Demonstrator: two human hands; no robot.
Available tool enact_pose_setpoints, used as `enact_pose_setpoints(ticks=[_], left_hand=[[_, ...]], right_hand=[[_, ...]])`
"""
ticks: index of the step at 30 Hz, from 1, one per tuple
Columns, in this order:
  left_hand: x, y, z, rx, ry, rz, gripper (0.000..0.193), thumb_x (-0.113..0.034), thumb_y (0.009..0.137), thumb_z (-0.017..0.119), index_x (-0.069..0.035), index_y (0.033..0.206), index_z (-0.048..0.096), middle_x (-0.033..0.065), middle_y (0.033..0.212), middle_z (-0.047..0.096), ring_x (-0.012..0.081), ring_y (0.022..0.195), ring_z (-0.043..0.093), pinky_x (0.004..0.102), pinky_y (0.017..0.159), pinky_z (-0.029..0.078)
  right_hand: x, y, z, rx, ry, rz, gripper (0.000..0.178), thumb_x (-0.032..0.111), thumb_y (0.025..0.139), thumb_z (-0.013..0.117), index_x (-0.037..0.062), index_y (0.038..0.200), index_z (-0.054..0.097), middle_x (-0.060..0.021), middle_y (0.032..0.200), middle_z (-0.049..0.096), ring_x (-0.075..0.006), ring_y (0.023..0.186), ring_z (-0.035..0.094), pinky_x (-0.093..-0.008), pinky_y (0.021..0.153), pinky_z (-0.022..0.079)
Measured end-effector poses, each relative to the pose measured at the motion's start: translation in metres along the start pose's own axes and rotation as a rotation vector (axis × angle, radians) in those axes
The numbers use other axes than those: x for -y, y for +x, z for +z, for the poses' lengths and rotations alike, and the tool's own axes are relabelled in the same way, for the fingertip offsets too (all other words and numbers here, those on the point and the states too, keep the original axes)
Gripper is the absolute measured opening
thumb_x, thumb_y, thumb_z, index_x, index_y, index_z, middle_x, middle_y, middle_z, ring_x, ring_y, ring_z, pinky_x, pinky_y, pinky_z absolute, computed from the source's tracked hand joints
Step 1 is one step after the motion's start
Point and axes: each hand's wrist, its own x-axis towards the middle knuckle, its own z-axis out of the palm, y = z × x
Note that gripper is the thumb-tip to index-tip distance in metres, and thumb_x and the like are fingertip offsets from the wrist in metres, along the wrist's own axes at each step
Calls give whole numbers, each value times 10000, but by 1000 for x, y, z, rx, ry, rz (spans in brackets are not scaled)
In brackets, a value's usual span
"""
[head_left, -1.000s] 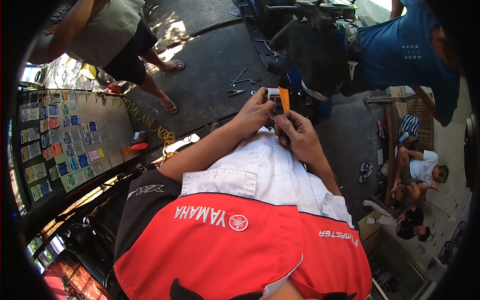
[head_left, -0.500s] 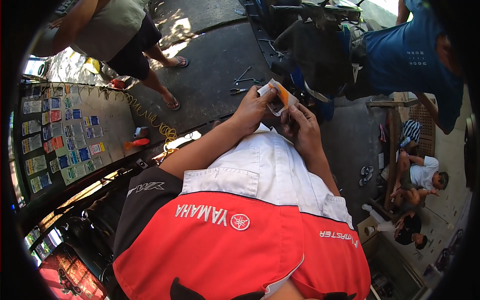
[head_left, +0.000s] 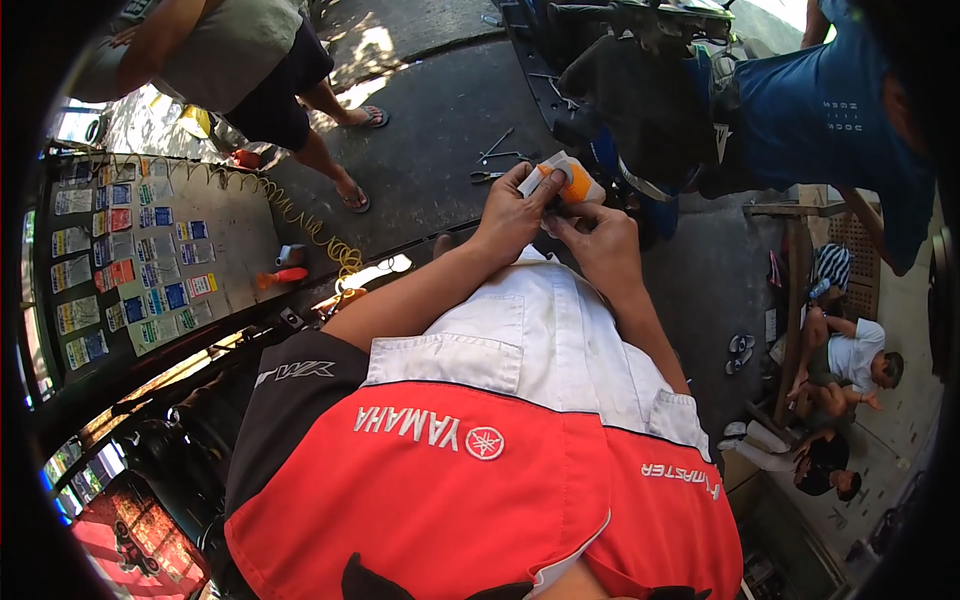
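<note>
A small white-and-orange packet (head_left: 580,186) is held up in front of my chest. My left hand (head_left: 507,222) is closed on its left side, the thumb lying across its face. My right hand (head_left: 604,242) has its fingers pinched together at the packet's lower edge, close to the left thumb. Whether those fingers grip only the packet or also something small and dark there is hard to make out.
Wrenches (head_left: 497,150) and pliers (head_left: 486,177) lie on the dark floor ahead. A motorcycle (head_left: 640,100) stands ahead right, beside a person in blue (head_left: 810,110). Another person (head_left: 250,60) stands ahead left. A coiled yellow hose (head_left: 340,255) hangs by a sticker-covered panel (head_left: 235,220).
The packet has turned and tipped, showing more of its orange face. My right hand has shifted from its right edge to the lower edge, nearer my left hand.
</note>
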Motion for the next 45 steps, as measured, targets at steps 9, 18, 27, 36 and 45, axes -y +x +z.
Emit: enact_pose_setpoints(ticks=[9, 18, 27, 36, 45], left_hand=[[30, 11, -13, -95, -79, -26, 251, -239, 980, 696, -5, 1063, 664, 73, 986, 709, 114, 918, 667, 255, 773, 556], [136, 75, -88, -241, 75, -109, 314, -362, 970, 705, -53, 977, 649, 10, 847, 639, 53, 711, 515, 264, 612, 440], [415, 277, -308, -566, 439, -319, 369, -336, 891, 730, -62, 1136, 701, 138, 1013, 746, 260, 928, 725, 351, 811, 545], [729, 497, -484, -928, 288, -497, 310, -282, 878, 706, -142, 1151, 751, 146, 973, 760, 277, 866, 739, 391, 675, 577], [693, 386, -455, -377, 688, -473, 334, -295, 880, 663, -54, 1100, 731, 187, 1123, 721, 338, 1039, 693, 418, 908, 536]], right_hand=[[-6, 10, 18, 97, -49, 121, 222, 203, 828, 740, 11, 933, 778, -198, 734, 716, -219, 601, 698, -327, 603, 533], [-93, 63, 64, 164, 124, 298, 218, 152, 834, 699, -63, 857, 729, -64, 645, 681, -78, 585, 622, -255, 555, 482], [-348, 77, 214, 388, 165, 732, 146, 116, 890, 674, -27, 872, 697, 15, 701, 608, -41, 658, 514, -227, 587, 384], [-546, 61, 355, 394, 290, 1146, 122, 109, 902, 699, -11, 926, 696, 71, 688, 521, -17, 606, 400, -219, 544, 299], [-495, 129, 352, 33, 859, 1265, 179, 114, 909, 650, -31, 1011, 624, 34, 642, 438, -52, 503, 349, -228, 470, 280]])
